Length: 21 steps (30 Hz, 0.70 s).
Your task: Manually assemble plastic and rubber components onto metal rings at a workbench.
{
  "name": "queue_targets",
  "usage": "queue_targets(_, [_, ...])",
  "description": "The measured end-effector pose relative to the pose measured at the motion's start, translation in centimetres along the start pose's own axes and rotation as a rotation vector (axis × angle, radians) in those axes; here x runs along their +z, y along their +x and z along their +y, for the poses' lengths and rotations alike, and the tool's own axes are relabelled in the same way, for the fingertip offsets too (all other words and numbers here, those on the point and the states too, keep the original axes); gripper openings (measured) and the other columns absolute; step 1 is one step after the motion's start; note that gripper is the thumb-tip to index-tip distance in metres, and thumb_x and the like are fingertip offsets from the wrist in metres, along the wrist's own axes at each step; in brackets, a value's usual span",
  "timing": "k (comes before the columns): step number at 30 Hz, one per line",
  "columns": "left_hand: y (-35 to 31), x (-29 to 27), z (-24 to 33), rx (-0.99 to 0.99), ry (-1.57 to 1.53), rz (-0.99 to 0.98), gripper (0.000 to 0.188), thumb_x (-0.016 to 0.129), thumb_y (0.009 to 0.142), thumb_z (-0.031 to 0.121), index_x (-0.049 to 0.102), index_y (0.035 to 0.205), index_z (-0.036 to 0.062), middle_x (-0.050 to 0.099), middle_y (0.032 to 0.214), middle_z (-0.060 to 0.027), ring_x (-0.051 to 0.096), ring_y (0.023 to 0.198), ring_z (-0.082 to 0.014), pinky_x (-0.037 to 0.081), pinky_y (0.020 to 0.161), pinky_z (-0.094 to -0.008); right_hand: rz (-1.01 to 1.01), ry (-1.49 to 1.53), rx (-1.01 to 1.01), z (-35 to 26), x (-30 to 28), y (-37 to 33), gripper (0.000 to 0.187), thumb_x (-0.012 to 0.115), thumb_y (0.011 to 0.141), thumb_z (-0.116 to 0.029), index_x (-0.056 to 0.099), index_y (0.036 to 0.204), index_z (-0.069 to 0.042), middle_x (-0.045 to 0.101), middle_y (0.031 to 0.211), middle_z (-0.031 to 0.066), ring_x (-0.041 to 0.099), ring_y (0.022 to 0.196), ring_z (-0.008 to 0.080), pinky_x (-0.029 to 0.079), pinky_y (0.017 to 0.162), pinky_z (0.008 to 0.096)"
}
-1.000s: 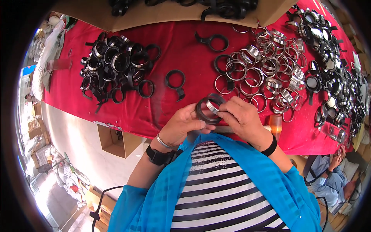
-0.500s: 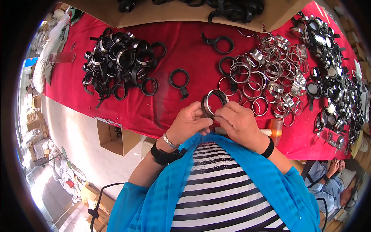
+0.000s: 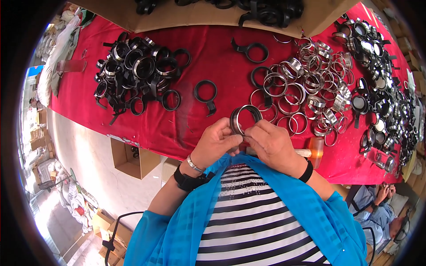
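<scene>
Close to my body, over the near edge of the red cloth, I hold a black ring with a silver metal band (image 3: 236, 119), tilted up on its edge. My left hand (image 3: 219, 141) pinches its left side between thumb and fingers. The fingertips of my right hand (image 3: 271, 141) grip its lower right rim. A single black ring with a tab (image 3: 211, 107) lies on the cloth beyond my left hand. Beyond my right hand spreads a heap of silver metal rings (image 3: 316, 80). A mallet with an orange head (image 3: 316, 147) lies by my right wrist, its handle partly hidden.
A pile of black rings (image 3: 144, 66) lies at the left on the red cloth (image 3: 146, 126). A cardboard box (image 3: 213, 23) with black parts stands at the far edge. More assembled rings (image 3: 381, 106) cover the right side. Another person's hands (image 3: 385, 193) show at lower right.
The ring in my hands has tilted slightly, and my right hand has shifted a little on its rim. Things lying on the cloth have not moved.
</scene>
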<state>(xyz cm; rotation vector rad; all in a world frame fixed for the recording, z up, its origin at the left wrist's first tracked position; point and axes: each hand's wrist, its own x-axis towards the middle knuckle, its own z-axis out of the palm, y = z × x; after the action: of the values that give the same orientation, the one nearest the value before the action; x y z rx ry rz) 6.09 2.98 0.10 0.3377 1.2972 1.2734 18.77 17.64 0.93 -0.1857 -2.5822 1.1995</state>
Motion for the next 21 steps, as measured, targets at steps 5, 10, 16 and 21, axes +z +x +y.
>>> queue_targets(5, [0.5, 0.3, -0.8, 0.059, -0.049, 0.137, 0.016, 0.058, 0.090, 0.016, 0.052, 0.098, 0.0025, 0.060, 0.075, -0.0048, 0.058, 0.058, -0.0095, 0.047, 0.051, -0.0214, -0.048, 0.070, 0.028, -0.2, -0.2, 0.1, 0.015, 0.064, 0.076, -0.006, 0.059, 0.090, -0.004, 0.052, 0.079, 0.0108, 0.058, 0.069, 0.0266, 0.048, 0.056, 0.0352])
queue_targets(10, [0.5, 0.2, -0.2, 0.085, -0.195, 0.182, 0.013, 0.055, 0.090, 0.014, 0.052, 0.095, 0.0025, 0.061, 0.076, -0.0059, 0.057, 0.056, -0.0101, 0.046, 0.050, -0.0222, 0.186, 0.383, 0.178, 0.8, -0.3, -0.2, 0.021, 0.062, 0.081, -0.009, 0.060, 0.101, -0.001, 0.057, 0.093, 0.0118, 0.060, 0.076, 0.0220, 0.049, 0.065, 0.0299])
queue_targets(16, [0.6, 0.3, 0.1, 0.104, -0.180, 0.120, 0.014, 0.047, 0.088, 0.009, 0.050, 0.100, 0.0037, 0.065, 0.091, -0.0161, 0.056, 0.053, -0.0133, 0.046, 0.047, -0.0233, 0.130, 0.868, 0.677, 1.5, -1.0, 0.8, 0.034, 0.051, 0.095, -0.028, 0.056, 0.107, 0.003, 0.057, 0.083, 0.0036, 0.054, 0.068, 0.0081, 0.044, 0.059, 0.0221])
queue_targets(21, [0.4, 0.3, 0.3, 0.124, -0.160, 0.117, 0.015, 0.048, 0.086, 0.011, 0.051, 0.099, 0.0035, 0.065, 0.086, -0.0145, 0.054, 0.050, -0.0113, 0.044, 0.044, -0.0210, 0.106, 0.961, 0.712, 1.3, -0.7, 1.1, 0.030, 0.051, 0.095, -0.027, 0.056, 0.105, 0.000, 0.057, 0.076, 0.0013, 0.052, 0.060, 0.0067, 0.042, 0.054, 0.0202])
